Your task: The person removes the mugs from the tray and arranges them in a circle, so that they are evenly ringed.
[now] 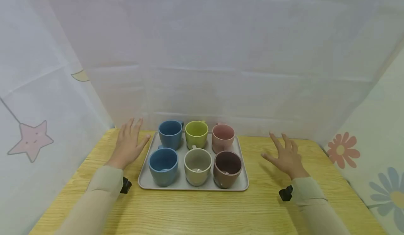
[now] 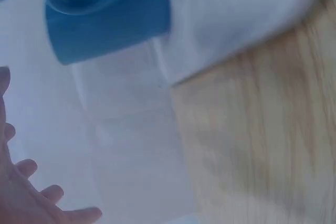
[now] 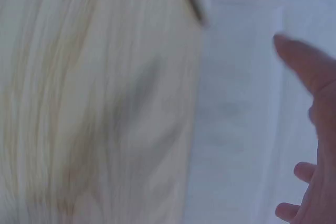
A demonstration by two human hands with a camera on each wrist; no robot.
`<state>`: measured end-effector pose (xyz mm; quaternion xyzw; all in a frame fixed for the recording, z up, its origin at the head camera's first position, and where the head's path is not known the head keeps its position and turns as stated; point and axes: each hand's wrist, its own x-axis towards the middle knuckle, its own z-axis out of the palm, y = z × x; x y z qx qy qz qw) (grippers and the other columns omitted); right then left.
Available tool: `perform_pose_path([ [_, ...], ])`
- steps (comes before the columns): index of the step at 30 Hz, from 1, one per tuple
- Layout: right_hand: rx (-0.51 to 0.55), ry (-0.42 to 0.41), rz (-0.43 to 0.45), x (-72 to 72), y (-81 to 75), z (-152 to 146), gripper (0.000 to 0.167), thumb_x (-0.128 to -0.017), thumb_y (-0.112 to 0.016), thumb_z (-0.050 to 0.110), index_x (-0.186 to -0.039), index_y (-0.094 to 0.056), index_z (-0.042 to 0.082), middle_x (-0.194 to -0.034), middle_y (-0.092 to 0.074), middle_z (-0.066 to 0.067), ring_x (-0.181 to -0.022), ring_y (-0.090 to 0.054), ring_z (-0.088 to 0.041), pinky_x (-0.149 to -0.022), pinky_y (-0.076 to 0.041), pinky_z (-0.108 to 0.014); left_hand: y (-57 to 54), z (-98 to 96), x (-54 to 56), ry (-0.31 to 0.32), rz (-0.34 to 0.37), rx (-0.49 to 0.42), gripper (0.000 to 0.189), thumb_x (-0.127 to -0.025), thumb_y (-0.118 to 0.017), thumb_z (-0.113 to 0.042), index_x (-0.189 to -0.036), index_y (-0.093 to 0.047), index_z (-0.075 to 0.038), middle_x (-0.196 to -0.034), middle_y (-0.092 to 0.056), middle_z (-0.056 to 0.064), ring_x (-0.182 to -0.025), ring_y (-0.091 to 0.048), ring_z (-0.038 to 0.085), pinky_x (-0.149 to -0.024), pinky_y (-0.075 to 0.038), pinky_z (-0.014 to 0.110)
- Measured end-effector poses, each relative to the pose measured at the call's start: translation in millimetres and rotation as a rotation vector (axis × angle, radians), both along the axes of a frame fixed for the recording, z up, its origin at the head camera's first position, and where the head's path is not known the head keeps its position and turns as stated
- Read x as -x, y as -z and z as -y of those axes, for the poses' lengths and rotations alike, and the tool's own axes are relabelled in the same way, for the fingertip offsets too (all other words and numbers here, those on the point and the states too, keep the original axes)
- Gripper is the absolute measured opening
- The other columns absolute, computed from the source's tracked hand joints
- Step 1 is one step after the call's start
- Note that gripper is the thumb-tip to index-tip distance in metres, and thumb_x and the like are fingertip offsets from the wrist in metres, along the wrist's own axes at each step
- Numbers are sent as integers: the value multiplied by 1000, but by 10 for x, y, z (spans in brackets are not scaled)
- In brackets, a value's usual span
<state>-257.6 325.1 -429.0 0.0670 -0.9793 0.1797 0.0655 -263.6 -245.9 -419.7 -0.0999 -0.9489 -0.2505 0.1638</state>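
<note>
Several mugs stand upright in two rows on a pale tray (image 1: 195, 187). The back row has a blue mug (image 1: 170, 140), a lime green mug (image 1: 196, 138) and a pink mug (image 1: 222, 144). In front of them are another blue mug (image 1: 163, 175), a cream mug (image 1: 197, 173) and a brown mug (image 1: 226, 179). My left hand (image 1: 128, 144) hovers off the tray's left side with fingers spread, touching no mug. Farther from the tray, on its right, my right hand (image 1: 286, 158) is spread too and holds nothing. A blue mug (image 2: 110, 30) appears blurred in the left wrist view.
The tray lies on a light wooden table (image 1: 189, 214). A white cloth backdrop (image 1: 202, 59) rises right behind the table's back edge. Printed sheets hang at both sides, with a pink star (image 1: 31, 142) on the left and a red flower (image 1: 343, 150) on the right.
</note>
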Motion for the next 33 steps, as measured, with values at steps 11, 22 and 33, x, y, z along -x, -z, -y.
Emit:
perform_pose_path([
  [11,495,-156,-86,-262,-136,432,56,-102,-63,35,-148,-47,6,-148,-37,-24,-131,-43,-46,-99,-47,-64,57,-40,-430,21,-24,-426,63,-110,-44,-35,-161,-23,-6,-158,-23,31,-142,-28,53,-107,-32,72],
  [22,878,-549,36,-302,71,803,60,-95,-66,-3,-151,-43,2,-148,-46,-23,-130,-51,-37,-100,-52,-30,396,-31,-587,8,225,-529,66,-110,-40,-41,-157,-29,4,-158,-30,30,-141,-36,49,-112,-34,63],
  [33,821,-611,202,-313,192,938,96,-77,-90,12,-156,-36,6,-151,-44,-15,-133,-45,-21,-105,-46,-30,518,-2,-569,70,491,-738,62,-111,-43,-30,-159,-21,3,-164,-22,25,-149,-28,39,-116,-35,46],
])
